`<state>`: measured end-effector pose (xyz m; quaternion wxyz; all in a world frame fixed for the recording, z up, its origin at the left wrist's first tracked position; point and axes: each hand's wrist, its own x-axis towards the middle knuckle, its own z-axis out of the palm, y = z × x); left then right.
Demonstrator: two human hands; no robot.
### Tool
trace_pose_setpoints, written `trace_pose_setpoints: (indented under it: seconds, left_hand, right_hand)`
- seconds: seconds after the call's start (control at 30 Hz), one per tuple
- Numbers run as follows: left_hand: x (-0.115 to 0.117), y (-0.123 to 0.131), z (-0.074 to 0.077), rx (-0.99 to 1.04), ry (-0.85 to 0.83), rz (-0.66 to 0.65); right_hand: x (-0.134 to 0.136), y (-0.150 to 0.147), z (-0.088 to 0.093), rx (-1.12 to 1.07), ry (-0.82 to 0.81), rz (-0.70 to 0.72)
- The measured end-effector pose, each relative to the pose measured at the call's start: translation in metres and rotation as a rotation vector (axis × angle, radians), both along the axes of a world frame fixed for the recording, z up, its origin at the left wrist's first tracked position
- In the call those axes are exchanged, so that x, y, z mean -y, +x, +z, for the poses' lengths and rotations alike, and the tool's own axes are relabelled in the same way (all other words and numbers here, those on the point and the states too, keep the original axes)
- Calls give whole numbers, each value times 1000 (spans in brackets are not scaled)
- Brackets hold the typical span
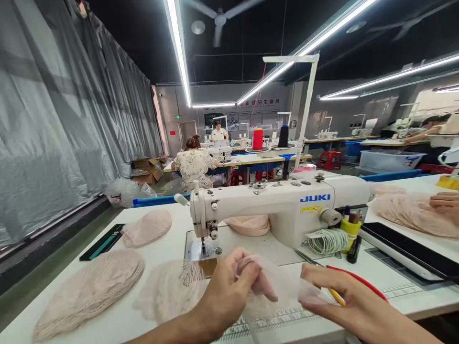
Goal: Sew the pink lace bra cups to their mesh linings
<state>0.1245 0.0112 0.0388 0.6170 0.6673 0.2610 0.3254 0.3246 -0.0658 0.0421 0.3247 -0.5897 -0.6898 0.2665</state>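
My left hand [231, 286] is closed, pinching a piece of sheer pale pink fabric [281, 277] between thumb and fingers. My right hand [333, 291] grips the other end of that fabric, which spans the gap between both hands. Scissors [356, 277] with red and yellow handles show behind my right hand; their blades point toward the sewing machine [247, 198]. The presser foot [203, 246] stands beyond my left hand. Left of that hand, sheer pieces [172, 291] lie on the table, beside a stack of rounded pale pink pieces [93, 289].
More pink pieces lie at the back left [148, 228] and behind the machine's needle end [249, 224]. A yellow cup [349, 234] with pens and a coiled cord [326, 242] stand by the machine. At right, another person's hand [444, 204] rests on pink pieces [412, 212].
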Motion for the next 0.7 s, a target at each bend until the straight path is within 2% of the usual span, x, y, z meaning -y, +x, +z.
trace_pose_setpoints:
  seconds: [0.07,0.13,0.2,0.27,0.37,0.5,0.57,0.7]
  left_hand:
    - [14,-30,-18,-5,-125,-64]
    - [28,-54,-39,-92,-226,-196]
    - [40,-69,-58,-149,-299,-276]
    - [49,-72,-69,-135,-286,-243]
    - [55,-60,-71,-142,-129,-89]
    - [54,-44,-69,-259,36,58]
    - [52,-43,-70,-305,32,36]
    - [48,-51,-75,-385,-94,-130]
  right_hand:
    - [9,-12,-6,-220,-18,-30]
    - [15,-27,-14,-357,-110,-45]
    - [16,-45,-24,-255,-185,13]
    - [14,-60,-34,-5,-175,59]
    - [11,-75,-48,217,-128,59]
    - [11,-75,-59,251,-115,48]
    - [12,-70,-64,264,-99,35]
    - [9,-62,-74,268,-80,26]
